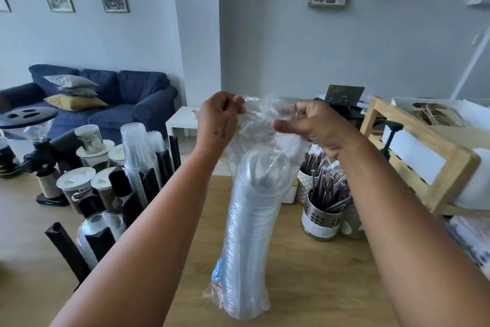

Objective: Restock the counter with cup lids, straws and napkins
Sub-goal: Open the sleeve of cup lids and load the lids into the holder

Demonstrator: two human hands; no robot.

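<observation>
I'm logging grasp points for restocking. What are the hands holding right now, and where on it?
Both hands, left and right, pinch the loose top end of the clear plastic sleeve around the stack of dome cup lids, above the stack.

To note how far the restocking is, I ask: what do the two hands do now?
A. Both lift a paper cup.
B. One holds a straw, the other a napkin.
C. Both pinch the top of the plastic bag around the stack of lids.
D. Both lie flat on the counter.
C: the left hand and the right hand each pinch the bunched top of the plastic bag, and the stack of lids is inside it.
</observation>
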